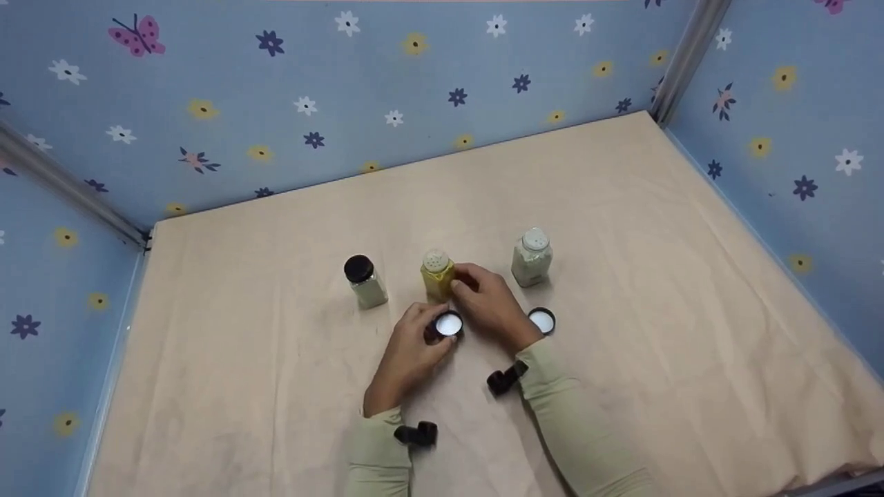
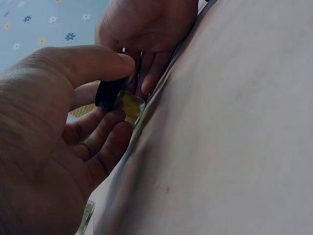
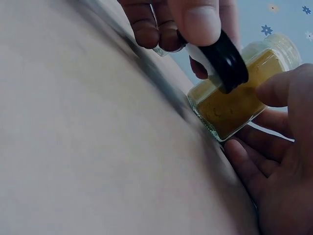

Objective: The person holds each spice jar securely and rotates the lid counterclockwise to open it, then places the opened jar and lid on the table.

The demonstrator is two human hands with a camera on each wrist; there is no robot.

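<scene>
My left hand (image 1: 407, 348) pinches a black screw cap (image 1: 449, 324) between thumb and fingers, its white inner side facing up in the head view. Just beyond it stands a small glass spice jar (image 1: 438, 277) of yellow powder, topped by a pale shaker lid with holes. With thumb and fingers about the jar's side, my right hand (image 1: 492, 304) holds it on the table. Seen from the right wrist, the black cap (image 3: 226, 62) is off the jar, in front of the yellow powder (image 3: 230, 107). The left wrist view shows the cap's dark rim (image 2: 108, 93) under the left thumb.
On the left a jar of pale contents (image 1: 371, 291) wears a black cap. A pale green jar (image 1: 532, 261) with an uncovered shaker lid stands on the right. Another black cap (image 1: 542, 320) lies white side up beside the right wrist. Flowered panels (image 1: 414, 83) border the cloth-covered table (image 1: 221, 331).
</scene>
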